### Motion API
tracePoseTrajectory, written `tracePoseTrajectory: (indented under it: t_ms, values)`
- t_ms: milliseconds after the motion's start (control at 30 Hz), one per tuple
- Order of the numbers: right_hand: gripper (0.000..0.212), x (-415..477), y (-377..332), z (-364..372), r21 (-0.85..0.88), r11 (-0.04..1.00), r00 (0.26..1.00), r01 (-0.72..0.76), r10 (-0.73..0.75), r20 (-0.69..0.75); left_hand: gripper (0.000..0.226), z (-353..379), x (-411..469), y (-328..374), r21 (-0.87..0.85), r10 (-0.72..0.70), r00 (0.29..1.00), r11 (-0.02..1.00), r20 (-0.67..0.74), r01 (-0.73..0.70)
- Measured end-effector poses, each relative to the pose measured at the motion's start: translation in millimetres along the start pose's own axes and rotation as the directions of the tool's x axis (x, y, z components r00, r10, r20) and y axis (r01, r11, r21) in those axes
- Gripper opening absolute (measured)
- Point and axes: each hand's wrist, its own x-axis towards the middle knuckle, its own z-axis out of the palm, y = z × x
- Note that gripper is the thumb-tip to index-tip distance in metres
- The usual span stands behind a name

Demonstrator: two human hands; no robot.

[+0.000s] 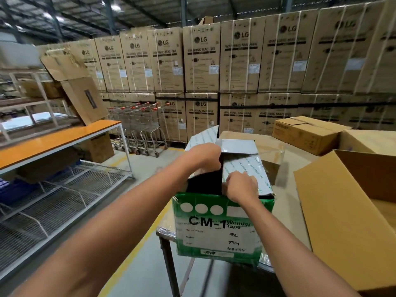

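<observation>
Directly under left grip [203, 155], right grip [241, 186]: tape carton [214, 230].

On table [301, 154]: tape box [216, 228], open carton [334, 211] rt.

- This is a warehouse: brown cartons [201, 58] printed "LG Washing Machine" stand strapped in two tiers, side by side, forming a wall across the whole back.
- Overhead is a bare metal roof [150, 9] on steel beams, with bright lamps.
- The floor [147, 168] is plain concrete with a yellow line [135, 251] painted along it.
- Nested wire trolleys [139, 125] with red handles are parked against the stack.
- On the left, an orange-topped table [53, 140] has wire shelves [64, 196] beneath it and flattened cardboard [83, 99] leaning on it.
- Close by, a tape carton [214, 228] with handwritten stock details sits among open shipping boxes [342, 211].
</observation>
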Motion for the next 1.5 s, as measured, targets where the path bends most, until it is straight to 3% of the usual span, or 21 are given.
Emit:
tracePoseTrajectory:
  t_ms: [100,200,300,367,400,467,533,600,700,833,933,1067,1200,1367,1500]
  values:
    - [0.024,3.9,1.2,-1.0,0.034,0.999,1.000,-0.023,0.022,0.009,0.013,-33.0,-0.3,-15.2,0.246,-0.080,0.996,0.967,0.025,0.072]
    - [0.028,4.3,1.9,-0.3,0.054,0.998,1.000,-0.025,0.024,0.012,0.043,-36.5,-0.5,-47.0,0.479,-0.235,0.972,0.855,0.012,0.200]
    - [0.028,5.4,0.9,0.5,0.049,0.999,1.000,-0.016,0.015,0.014,0.047,-17.5,-0.1,-78.4,0.523,-0.344,0.939,0.803,0.016,0.285]
    - [0.026,7.5,0.1,1.5,0.046,0.999,1.000,-0.023,0.022,0.022,0.039,3.5,5.2,-98.0,0.454,-0.347,0.938,0.837,0.012,0.304]
    - [0.026,8.6,-0.1,2.4,0.044,0.999,1.000,-0.024,0.023,0.021,0.040,16.7,8.1,-105.4,0.334,-0.338,0.941,0.889,0.021,0.312]
    - [0.025,10.7,-0.6,3.8,0.030,0.999,1.000,-0.019,0.019,0.012,0.054,44.9,15.2,-111.1,-0.062,-0.316,0.942,0.944,0.117,0.324]
    - [0.024,11.4,-1.4,4.5,0.007,1.000,1.000,-0.018,0.018,0.008,0.064,68.8,21.8,-104.9,-0.349,-0.288,0.935,0.871,0.208,0.346]
    - [0.024,11.6,-1.3,4.2,-0.027,1.000,1.000,-0.013,0.013,0.008,0.069,85.7,32.0,-98.9,-0.478,-0.309,0.933,0.802,0.183,0.359]
    - [0.033,14.4,0.2,5.5,-0.071,0.997,1.000,-0.015,0.016,0.010,0.068,98.8,48.4,-96.5,-0.480,-0.338,0.938,0.813,0.076,0.331]
    - [0.055,31.6,-5.7,8.2,-0.137,0.990,0.996,-0.046,0.056,0.067,0.093,100.5,68.5,-109.9,-0.379,-0.285,0.958,0.882,0.040,0.279]
    - [0.067,61.8,-10.1,8.0,-0.148,0.986,0.994,-0.075,0.086,0.071,0.095,100.6,97.4,-125.5,-0.376,-0.228,0.974,0.903,-0.004,0.210]
    - [0.067,107.3,-4.0,5.5,-0.138,0.986,0.996,-0.093,0.094,0.001,0.086,99.7,141.3,-139.7,-0.309,-0.141,0.986,0.945,-0.088,0.108]
    - [0.051,149.7,6.2,-4.2,-0.212,0.976,0.996,-0.057,0.042,-0.074,0.058,88.2,175.6,-151.0,-0.273,-0.030,0.966,0.961,-0.255,-0.043]
    - [0.040,196.8,14.1,-22.5,-0.174,0.980,0.901,-0.092,0.008,-0.433,0.024,58.7,211.1,-168.8,-0.479,-0.096,0.835,0.852,-0.542,-0.213]
    - [0.065,236.4,23.1,-29.3,-0.092,0.994,0.833,-0.065,0.003,-0.553,0.039,53.0,244.3,-180.1,-0.686,-0.293,0.764,0.682,-0.575,-0.254]
